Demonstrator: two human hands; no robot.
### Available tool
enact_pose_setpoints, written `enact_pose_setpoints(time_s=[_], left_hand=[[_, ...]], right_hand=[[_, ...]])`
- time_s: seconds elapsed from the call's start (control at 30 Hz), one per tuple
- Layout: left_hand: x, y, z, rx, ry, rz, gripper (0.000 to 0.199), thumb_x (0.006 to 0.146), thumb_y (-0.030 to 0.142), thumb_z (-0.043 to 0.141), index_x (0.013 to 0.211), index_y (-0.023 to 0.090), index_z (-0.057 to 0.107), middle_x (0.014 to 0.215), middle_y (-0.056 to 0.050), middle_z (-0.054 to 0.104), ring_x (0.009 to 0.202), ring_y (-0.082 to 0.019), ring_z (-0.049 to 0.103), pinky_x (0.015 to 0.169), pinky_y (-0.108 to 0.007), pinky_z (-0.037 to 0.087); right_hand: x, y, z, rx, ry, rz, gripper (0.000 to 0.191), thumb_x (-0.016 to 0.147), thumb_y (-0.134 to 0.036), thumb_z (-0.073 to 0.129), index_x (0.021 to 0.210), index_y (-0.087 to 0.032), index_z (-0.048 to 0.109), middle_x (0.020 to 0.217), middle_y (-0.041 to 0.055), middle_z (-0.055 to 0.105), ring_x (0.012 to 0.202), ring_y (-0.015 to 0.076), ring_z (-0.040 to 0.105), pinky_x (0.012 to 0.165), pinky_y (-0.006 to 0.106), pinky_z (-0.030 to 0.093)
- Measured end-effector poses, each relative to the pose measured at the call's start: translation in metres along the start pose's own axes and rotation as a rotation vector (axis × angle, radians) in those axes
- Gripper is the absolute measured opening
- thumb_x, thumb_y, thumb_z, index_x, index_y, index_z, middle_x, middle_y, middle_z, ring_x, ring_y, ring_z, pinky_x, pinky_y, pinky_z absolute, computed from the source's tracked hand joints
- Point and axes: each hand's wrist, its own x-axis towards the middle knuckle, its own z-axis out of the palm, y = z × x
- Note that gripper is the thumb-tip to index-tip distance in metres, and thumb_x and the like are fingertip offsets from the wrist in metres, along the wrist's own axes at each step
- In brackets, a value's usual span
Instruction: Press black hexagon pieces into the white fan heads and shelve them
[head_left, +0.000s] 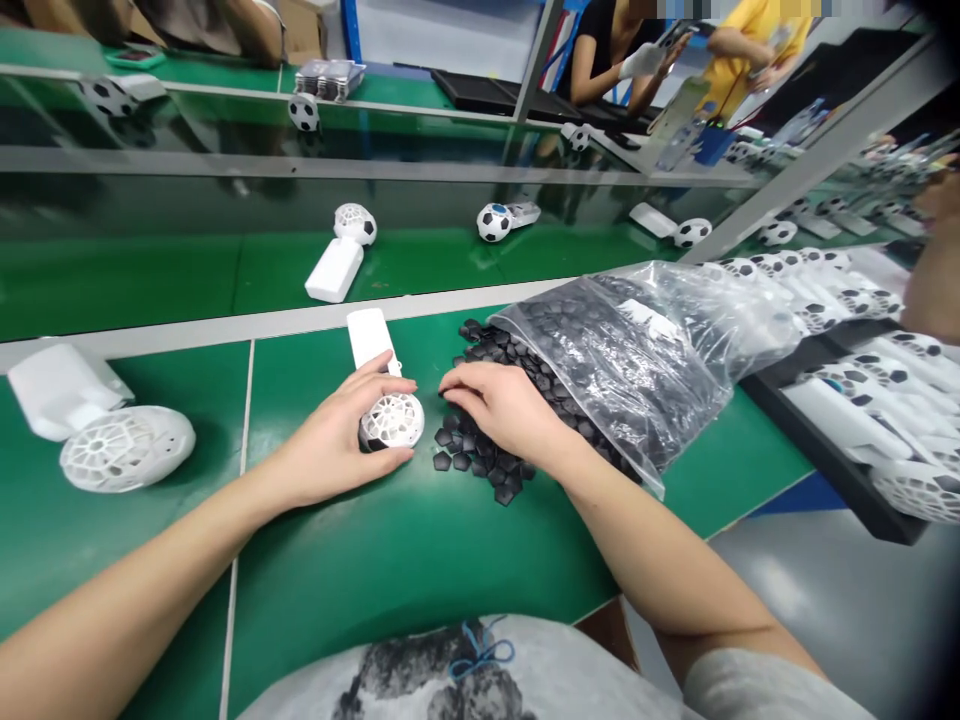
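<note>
My left hand (345, 425) is wrapped round a white openwork ball (394, 420) that rests on the green table, with a black patch at its lower left side. A white rectangular block (369, 338) is joined to the ball and lies beyond it. Over a heap of black pentagon pieces (480, 455), my right hand (502, 405) is closed in a pinch. A small dark edge shows at its fingertips, which looks like one black pentagon piece (442, 393). The heap spills from the mouth of a clear plastic bag (622, 350) full of these pieces.
Another white openwork ball (127, 447) with its block lies at the left. Several football-patterned units (495, 222) sit on the green strip behind a pale rail (187, 328). A black tray (847, 470) of such units stands at the right. Other people (615, 60) are across the line.
</note>
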Motion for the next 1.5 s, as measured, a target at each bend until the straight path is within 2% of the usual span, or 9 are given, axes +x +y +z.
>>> enact_pose_setpoints(time_s=[0.1,0.27,0.63,0.77,0.9,1.1,1.27,1.4,1.5], left_hand=[[0.001,0.001,0.0,-0.003,-0.04,0.069,0.046,0.069,0.027,0.057,0.113,0.021,0.047,0.131,-0.007,0.045,0.134,-0.026,0.018,0.108,-0.044,0.023],[0.002,0.002,0.0,0.002,-0.034,0.111,0.043,0.068,0.022,0.055,0.11,0.02,0.047,0.125,-0.007,0.049,0.134,-0.027,0.018,0.107,-0.045,0.025],[0.005,0.002,0.006,-0.023,-0.008,0.105,0.035,0.07,0.024,0.055,0.104,0.02,0.047,0.123,-0.007,0.049,0.133,-0.027,0.017,0.106,-0.047,0.025],[0.003,0.0,0.004,-0.033,-0.026,0.112,0.035,0.071,0.025,0.055,0.105,0.022,0.046,0.122,-0.006,0.049,0.133,-0.028,0.018,0.106,-0.048,0.025],[0.002,-0.004,0.001,0.035,0.025,0.069,0.04,0.067,0.036,0.064,0.103,0.023,0.049,0.12,-0.008,0.042,0.13,-0.033,0.022,0.105,-0.053,0.023],[0.003,-0.008,0.002,0.011,0.059,0.012,0.041,0.066,0.039,0.066,0.102,0.026,0.051,0.118,-0.006,0.033,0.129,-0.032,0.021,0.106,-0.054,0.021],[0.001,-0.007,0.0,-0.006,0.09,-0.094,0.054,0.061,0.036,0.069,0.108,0.024,0.047,0.121,-0.007,0.029,0.122,-0.029,0.032,0.105,-0.05,0.027],[0.0,-0.007,-0.012,-0.034,-0.041,-0.032,0.047,0.065,0.026,0.063,0.11,0.026,0.048,0.124,-0.005,0.03,0.122,-0.026,0.033,0.103,-0.043,0.031],[-0.001,-0.006,-0.019,-0.052,-0.151,-0.04,0.048,0.067,0.021,0.057,0.113,0.03,0.047,0.128,-0.003,0.029,0.12,-0.026,0.036,0.097,-0.04,0.038]], right_hand=[[-0.004,-0.009,-0.002,0.264,-0.011,-0.158,0.008,0.084,-0.017,0.055,0.084,-0.018,0.064,0.082,-0.0001,0.066,0.077,0.0113,0.059,0.072,0.022,0.043],[-0.004,-0.016,0.006,0.175,-0.031,-0.341,0.005,0.08,-0.018,0.061,0.077,-0.019,0.065,0.078,0.0007,0.066,0.078,0.0137,0.057,0.077,0.028,0.036],[0.002,-0.026,0.008,0.169,-0.045,-0.113,0.016,0.071,-0.02,0.07,0.064,-0.016,0.057,0.069,-0.0024,0.06,0.07,0.0125,0.048,0.067,0.025,0.03],[0.007,-0.005,0.009,0.353,0.034,0.004,0.017,0.075,-0.029,0.066,0.068,-0.016,0.057,0.067,-0.0031,0.059,0.062,0.0099,0.049,0.06,0.022,0.034],[0.01,0.02,0.0,0.12,0.194,0.104,0.007,0.079,-0.021,0.06,0.075,-0.017,0.063,0.075,0.0007,0.063,0.07,0.0128,0.052,0.068,0.025,0.039],[0.011,0.018,0.007,-0.273,-0.032,0.032,0.015,0.084,-0.019,0.054,0.088,-0.016,0.068,0.09,0.0071,0.064,0.086,0.0205,0.049,0.077,0.031,0.039],[0.014,0.014,0.015,-0.445,-0.047,0.001,0.026,0.089,-0.013,0.04,0.099,-0.01,0.064,0.087,0.0122,0.061,0.085,0.0231,0.048,0.079,0.035,0.039],[0.011,0.016,0.009,-0.268,0.007,0.016,0.03,0.088,-0.011,0.039,0.111,-0.011,0.058,0.092,0.0107,0.059,0.089,0.0211,0.05,0.08,0.032,0.041],[0.006,0.011,0.004,-0.064,0.016,-0.01,0.023,0.087,-0.013,0.044,0.104,-0.016,0.059,0.094,0.0068,0.06,0.089,0.0177,0.054,0.079,0.028,0.042]])
